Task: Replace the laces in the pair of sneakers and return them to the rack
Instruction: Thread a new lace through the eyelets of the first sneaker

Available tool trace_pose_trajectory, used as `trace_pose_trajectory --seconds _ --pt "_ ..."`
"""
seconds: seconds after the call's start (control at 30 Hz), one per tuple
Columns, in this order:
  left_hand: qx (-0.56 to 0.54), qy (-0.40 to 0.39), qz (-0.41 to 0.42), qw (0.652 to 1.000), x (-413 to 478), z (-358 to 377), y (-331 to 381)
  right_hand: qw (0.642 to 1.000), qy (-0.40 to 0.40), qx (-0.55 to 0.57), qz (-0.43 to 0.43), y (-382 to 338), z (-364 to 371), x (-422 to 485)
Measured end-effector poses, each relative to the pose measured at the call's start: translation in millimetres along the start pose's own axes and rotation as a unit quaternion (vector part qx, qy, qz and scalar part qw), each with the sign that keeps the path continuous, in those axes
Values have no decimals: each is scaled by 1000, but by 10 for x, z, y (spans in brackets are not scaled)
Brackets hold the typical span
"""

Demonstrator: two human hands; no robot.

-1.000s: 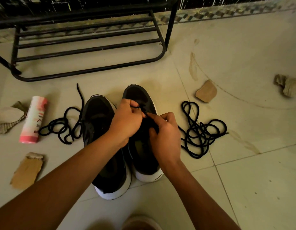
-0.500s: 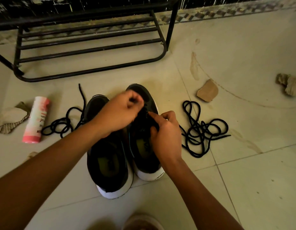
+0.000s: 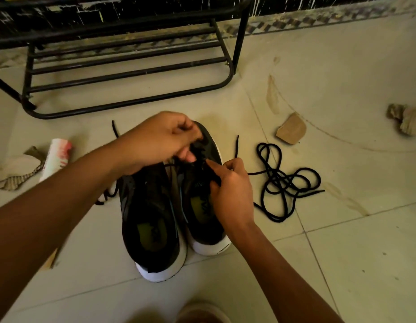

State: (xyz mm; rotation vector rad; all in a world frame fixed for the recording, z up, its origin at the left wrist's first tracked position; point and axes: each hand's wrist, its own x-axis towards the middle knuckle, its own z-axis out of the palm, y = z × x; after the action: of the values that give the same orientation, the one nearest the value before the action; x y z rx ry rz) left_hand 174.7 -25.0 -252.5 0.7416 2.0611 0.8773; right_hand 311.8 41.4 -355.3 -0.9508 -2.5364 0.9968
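Observation:
Two black sneakers with white soles stand side by side on the floor, the left sneaker point(image 3: 151, 220) and the right sneaker point(image 3: 202, 206). My left hand point(image 3: 162, 141) hovers over the right sneaker's toe end, pinching a black lace. My right hand point(image 3: 228, 187) pinches the lace at the same shoe's eyelets; a lace tip point(image 3: 236, 145) sticks up beside it. A loose coiled black lace point(image 3: 284, 183) lies on the floor to the right. Another black lace point(image 3: 109, 194) lies left of the shoes, mostly hidden by my left arm.
A black metal shoe rack point(image 3: 132, 73) stands at the back. A pink-and-white can point(image 3: 56, 157) and crumpled paper point(image 3: 13, 169) lie at the left. A cardboard scrap point(image 3: 291, 129) and a rag point(image 3: 407, 120) lie at the right. A foot point(image 3: 200, 313) shows at the bottom edge.
My left hand has risen and moved away toward the toe, drawing the lace out. A lace tip now stands free beside my right hand, which stayed at the eyelets.

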Motion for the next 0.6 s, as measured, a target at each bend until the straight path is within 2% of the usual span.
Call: trace_pose_trajectory --seconds 0.07,0.1,0.13,0.2,0.27,0.3,0.33,0.4,0.47,0.5,0.57,0.6 --pt "-207 -13 -29 978 -23 -31 27 1000 1 -4 4 21 -21 3" --pt "-228 -28 -52 972 -19 -74 -9 1000 0 -5 7 25 -29 3" --pt "-184 -49 -76 979 -2 -134 -66 1000 -1 -6 10 33 -36 3" --pt "19 -116 -128 985 7 -290 -179 1000 0 -3 15 40 -39 5" --pt "169 -181 -162 955 -13 -451 -200 1000 -1 2 15 28 -38 11" --pt "184 -193 -153 952 -17 -521 -203 1000 -5 4 10 12 -31 14" --pt "159 -197 -122 960 -17 -580 -219 1000 -9 4 4 -2 -25 17" --pt "1 -161 -49 986 -7 -636 -245 1000 -10 -1 -2 -3 -28 26" --pt "-204 -143 -1 968 -25 -631 -269 1000 -7 -6 0 18 -41 35" --pt "-262 -138 7 955 -37 -611 -275 1000 -7 -7 2 24 -46 35" --pt "-246 -125 -8 961 -51 -583 -301 1000 -11 -9 0 19 -51 33" --pt "-177 -123 -23 976 -48 -613 -320 1000 -13 -11 -1 14 -52 35"
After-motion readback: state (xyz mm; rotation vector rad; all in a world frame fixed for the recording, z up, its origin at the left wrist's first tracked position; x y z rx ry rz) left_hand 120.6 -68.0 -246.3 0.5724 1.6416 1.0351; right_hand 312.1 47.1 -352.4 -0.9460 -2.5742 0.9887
